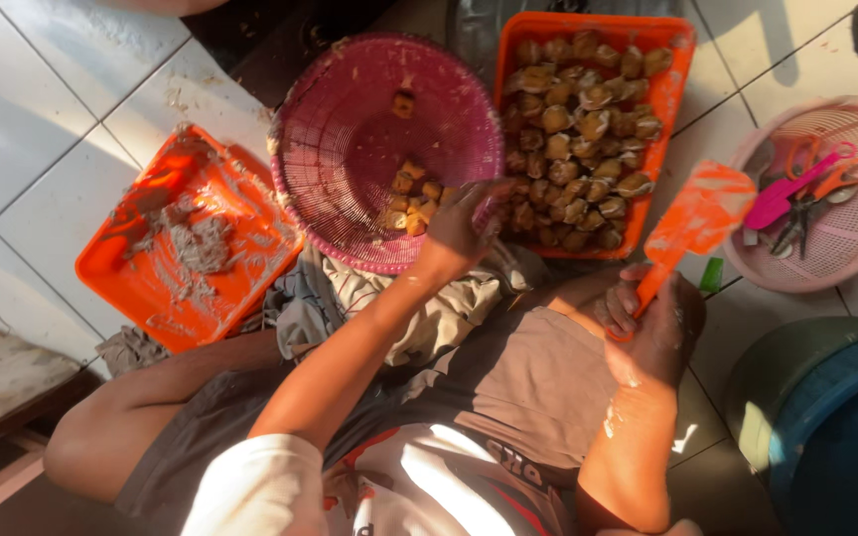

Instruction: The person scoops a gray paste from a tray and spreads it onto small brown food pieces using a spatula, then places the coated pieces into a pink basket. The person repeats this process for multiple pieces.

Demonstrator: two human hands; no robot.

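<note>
My left hand (466,220) grips the near rim of a round pink mesh basket (350,119), tilted up, with several brown fried pieces (414,194) gathered at its lower side. My right hand (652,323) holds the handle of an orange spatula (699,213), its blade raised over the floor. Just beyond the basket sits an orange tray (669,119) filled with several brown stuffed pieces.
An orange tray (151,288) smeared with grey paste lies at the left. A pale pink basket (846,248) with scissors and a pink tool sits at the right. A blue-green bucket (826,417) stands at the lower right. A cloth (350,298) lies on my lap.
</note>
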